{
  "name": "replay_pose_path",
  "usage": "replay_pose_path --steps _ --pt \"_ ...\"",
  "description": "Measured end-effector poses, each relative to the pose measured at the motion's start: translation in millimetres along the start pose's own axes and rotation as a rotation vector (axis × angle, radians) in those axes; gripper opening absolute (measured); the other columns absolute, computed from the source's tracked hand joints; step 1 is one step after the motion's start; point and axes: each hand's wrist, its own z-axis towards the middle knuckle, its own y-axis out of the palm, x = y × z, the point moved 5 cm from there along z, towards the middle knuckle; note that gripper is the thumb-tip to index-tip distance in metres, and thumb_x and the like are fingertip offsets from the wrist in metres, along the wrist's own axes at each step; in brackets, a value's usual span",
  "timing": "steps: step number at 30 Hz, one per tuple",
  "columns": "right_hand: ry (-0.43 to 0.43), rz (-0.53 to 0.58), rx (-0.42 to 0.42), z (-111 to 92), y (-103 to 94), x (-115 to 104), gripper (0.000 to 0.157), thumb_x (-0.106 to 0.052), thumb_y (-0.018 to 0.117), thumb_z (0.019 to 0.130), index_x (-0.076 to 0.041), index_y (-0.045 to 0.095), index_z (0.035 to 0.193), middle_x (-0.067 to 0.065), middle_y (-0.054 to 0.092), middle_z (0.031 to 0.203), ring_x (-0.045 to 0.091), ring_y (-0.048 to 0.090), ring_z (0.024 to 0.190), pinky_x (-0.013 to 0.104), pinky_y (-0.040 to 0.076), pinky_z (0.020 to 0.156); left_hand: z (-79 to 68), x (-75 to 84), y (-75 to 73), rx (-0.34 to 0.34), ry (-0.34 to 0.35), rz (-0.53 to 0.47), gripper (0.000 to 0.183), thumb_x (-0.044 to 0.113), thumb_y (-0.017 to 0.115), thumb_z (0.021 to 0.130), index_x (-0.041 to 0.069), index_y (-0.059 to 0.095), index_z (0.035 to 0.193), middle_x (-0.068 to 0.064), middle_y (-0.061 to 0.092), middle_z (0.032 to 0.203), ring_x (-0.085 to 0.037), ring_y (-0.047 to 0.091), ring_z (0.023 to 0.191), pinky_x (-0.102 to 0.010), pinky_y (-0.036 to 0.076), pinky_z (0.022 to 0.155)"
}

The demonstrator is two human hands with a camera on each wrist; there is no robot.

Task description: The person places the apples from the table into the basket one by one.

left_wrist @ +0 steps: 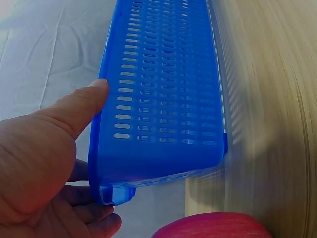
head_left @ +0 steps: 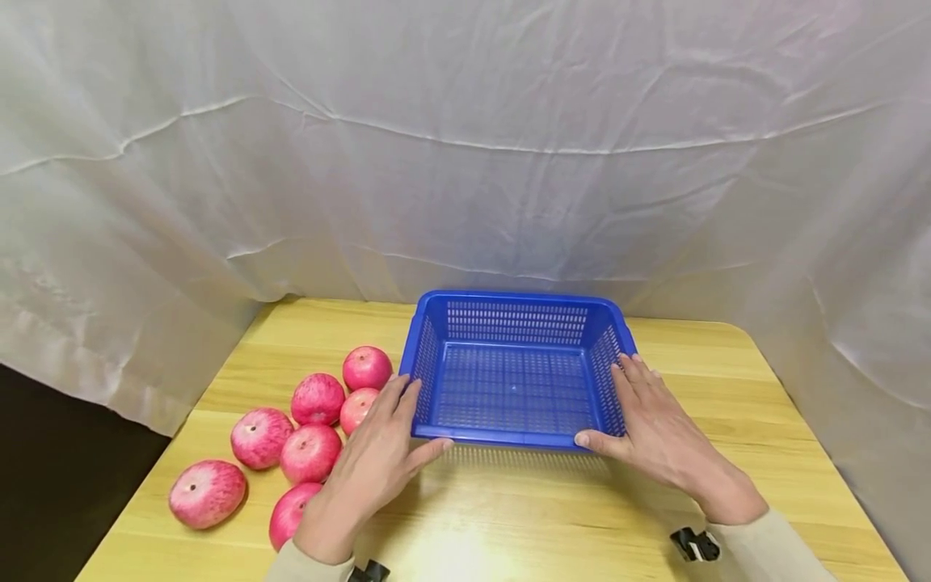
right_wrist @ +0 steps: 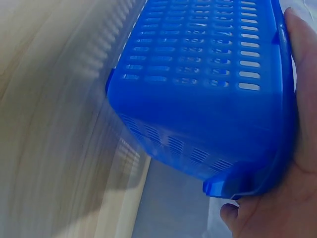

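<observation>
A blue plastic basket (head_left: pixel 502 437) with slotted walls sits on the wooden table, with nothing inside. My left hand (head_left: pixel 377 457) holds its near left corner, thumb along the front rim and fingers against the left side. The near right corner is held by my right hand (head_left: pixel 658 432) in the same way. In the left wrist view, the thumb overlaps the rim and the fingertips show below the corner. Most of the right fingers are hidden behind the basket in the right wrist view. Several pink-red apples (head_left: pixel 310 454) lie left of the basket, some partly behind my left hand.
The wooden tabletop (head_left: pixel 735 388) extends right of the basket and in front of it. A pale cloth (head_left: pixel 509 202) hangs behind the table and along its sides. One apple (head_left: pixel 207 494) lies nearest the table's left edge.
</observation>
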Motion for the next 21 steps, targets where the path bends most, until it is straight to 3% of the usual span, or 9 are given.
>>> replay_pose_path --steps 21 --pt "0.022 0.001 0.005 4.1 -0.2 1.8 0.12 -0.072 0.066 0.091 0.014 0.019 0.161 0.038 0.011 0.169 0.056 0.012 0.158 0.069 0.022 0.125 -0.4 -1.9 -1.8 -0.001 0.021 -0.007 0.09 0.052 0.079 0.091 -0.004 0.047 0.154 -0.025 0.044 0.161 -0.04 0.041 0.152 -0.054 0.044 0.118"
